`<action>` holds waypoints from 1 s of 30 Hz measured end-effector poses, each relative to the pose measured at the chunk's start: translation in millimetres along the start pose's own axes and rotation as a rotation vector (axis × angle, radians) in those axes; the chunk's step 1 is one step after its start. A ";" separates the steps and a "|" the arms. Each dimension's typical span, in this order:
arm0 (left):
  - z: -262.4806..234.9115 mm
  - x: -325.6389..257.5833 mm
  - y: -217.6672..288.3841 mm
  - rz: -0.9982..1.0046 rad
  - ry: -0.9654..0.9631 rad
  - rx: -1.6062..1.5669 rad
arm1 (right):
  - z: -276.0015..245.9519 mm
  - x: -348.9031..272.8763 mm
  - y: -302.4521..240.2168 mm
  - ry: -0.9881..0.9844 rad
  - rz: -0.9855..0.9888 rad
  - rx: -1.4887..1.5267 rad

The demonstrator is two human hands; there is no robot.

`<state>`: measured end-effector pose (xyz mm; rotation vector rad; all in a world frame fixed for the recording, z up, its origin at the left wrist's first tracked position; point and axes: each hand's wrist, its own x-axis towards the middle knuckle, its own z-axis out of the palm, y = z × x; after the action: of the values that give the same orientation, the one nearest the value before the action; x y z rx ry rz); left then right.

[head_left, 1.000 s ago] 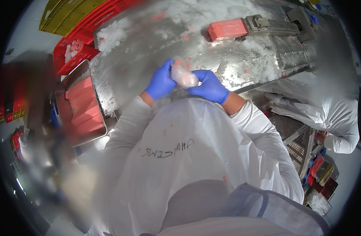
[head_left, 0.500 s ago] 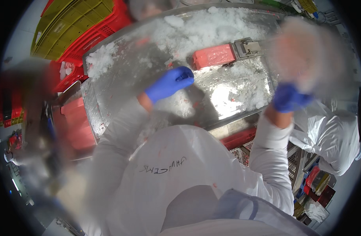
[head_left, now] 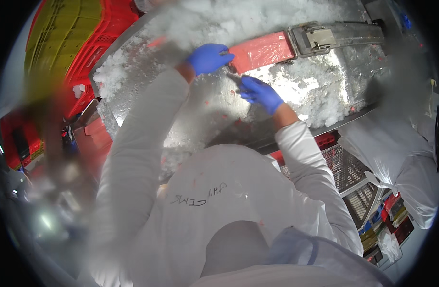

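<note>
Your blue-gloved left hand (head_left: 209, 57) touches the flat red plastic-wrapped block (head_left: 261, 51), fingers curled. Beside the block, your blue-gloved right hand (head_left: 260, 93) pinches something too blurred to identify.

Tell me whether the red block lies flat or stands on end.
Flat. The red block lies lengthwise on the icy metal table, its broad face up; the left hand touches its end.

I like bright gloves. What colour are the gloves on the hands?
Blue on both the left hand and the right hand, seen in the head view.

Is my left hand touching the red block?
Touching. The head view shows the left hand with its fingertips lying on the near end of the red block, no gap between them.
</note>
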<state>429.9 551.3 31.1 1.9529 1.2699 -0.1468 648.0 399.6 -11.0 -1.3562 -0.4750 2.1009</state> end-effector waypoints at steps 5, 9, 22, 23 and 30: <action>16.8 68.6 18.0 -0.001 -0.197 0.025 | -4.5 80.1 13.7 0.345 0.012 0.199; 35.3 115.5 35.4 0.131 -0.098 -0.085 | -16.2 55.1 -34.4 0.401 -0.162 0.441; 69.9 73.1 22.9 -0.251 -0.433 -0.953 | -19.5 44.9 5.9 0.119 -0.219 0.749; 65.7 64.8 22.9 -0.236 -0.439 -0.921 | -12.7 40.2 7.7 0.087 -0.188 0.753; 47.9 -19.9 -25.3 -0.102 -0.457 -0.924 | 87.5 -2.1 29.2 0.130 -0.003 0.617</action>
<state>414.0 509.9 -5.9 0.9872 0.8877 -0.0350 560.9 377.5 10.0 -1.1023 0.2175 1.9098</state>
